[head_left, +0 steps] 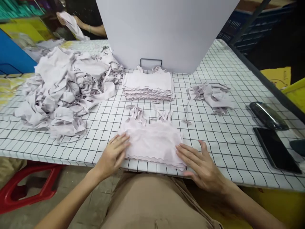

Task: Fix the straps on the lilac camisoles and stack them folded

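A pale pinkish-white strappy top (152, 140) lies flat at the table's front edge, its straps pointing away from me and its wavy hem toward me. My left hand (115, 152), with a ring on one finger, rests its fingertips on the top's left side. On the right side, my right hand (196, 160) lies with fingers stretched out and thumb apart, touching the edge of the fabric. Just behind sits a neat stack of similar folded tops (148, 85), their wavy hems facing me.
A large heap of crumpled garments (62, 86) covers the left; a smaller bunch (211, 97) lies right. A phone (276, 149) and a dark glossy case (268, 115) are at far right. A white board (162, 31) stands behind the stack. Across the table, another person's arm (95, 30) holds cloth.
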Motion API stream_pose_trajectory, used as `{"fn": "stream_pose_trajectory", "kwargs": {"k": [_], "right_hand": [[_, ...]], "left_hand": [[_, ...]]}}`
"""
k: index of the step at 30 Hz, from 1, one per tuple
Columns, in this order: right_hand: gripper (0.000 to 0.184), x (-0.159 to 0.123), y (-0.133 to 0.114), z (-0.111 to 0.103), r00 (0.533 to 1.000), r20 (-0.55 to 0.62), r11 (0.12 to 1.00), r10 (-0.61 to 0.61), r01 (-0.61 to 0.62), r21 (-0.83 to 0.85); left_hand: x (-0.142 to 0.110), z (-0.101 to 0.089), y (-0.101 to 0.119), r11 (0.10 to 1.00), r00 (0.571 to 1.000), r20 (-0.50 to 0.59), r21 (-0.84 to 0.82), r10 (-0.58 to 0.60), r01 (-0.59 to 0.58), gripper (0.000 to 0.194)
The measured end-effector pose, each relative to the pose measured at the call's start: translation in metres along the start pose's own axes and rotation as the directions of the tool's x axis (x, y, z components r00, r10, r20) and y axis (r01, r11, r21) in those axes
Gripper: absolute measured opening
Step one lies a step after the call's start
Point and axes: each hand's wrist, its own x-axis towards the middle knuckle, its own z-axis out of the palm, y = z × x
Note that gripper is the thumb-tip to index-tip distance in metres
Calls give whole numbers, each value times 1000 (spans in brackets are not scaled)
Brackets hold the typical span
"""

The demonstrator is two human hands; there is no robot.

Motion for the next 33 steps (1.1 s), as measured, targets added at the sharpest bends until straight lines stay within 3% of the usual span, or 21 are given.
{"fn": "stream_pose_trajectory", "kwargs": {"k": [3,6,8,10,14,17,22,24,28,31,33], "right_hand": [[35,39,18,-7,989,-143,999,28,-23,34],[22,98,38,2,982,-179,996,54,-41,77],[18,140,52,18,990,-106,987,91,-76,142],[19,179,64,39,986,22,964,164,-165,210],[23,245,77,78,923,245,917,296,-346,198],[4,281,79,101,911,295,906,287,-359,226],[12,307,87,122,901,239,818,362,-430,383],[3,309,94,120,889,202,740,410,-455,496],[27,304,103,101,884,175,569,433,-418,708],[39,294,99,82,869,211,326,448,-379,866],[41,286,91,71,849,266,122,457,-356,927]], "left_hand": [[36,-4,-29,982,972,-161,-102,-171,156,28],[84,-3,-55,892,901,-69,-194,-428,409,17],[109,4,-67,787,813,43,-229,-580,573,19],[123,13,-73,715,755,105,-260,-648,650,24],[126,28,-77,687,740,98,-309,-665,658,20],[122,33,-79,689,744,81,-322,-663,649,17],[120,37,-81,730,768,13,-298,-640,614,9],[120,38,-80,737,773,-5,-303,-635,604,10],[120,37,-78,720,764,-26,-358,-644,594,13],[121,28,-74,701,754,-67,-430,-653,569,3],[121,18,-69,665,741,-94,-526,-665,530,17]]}}
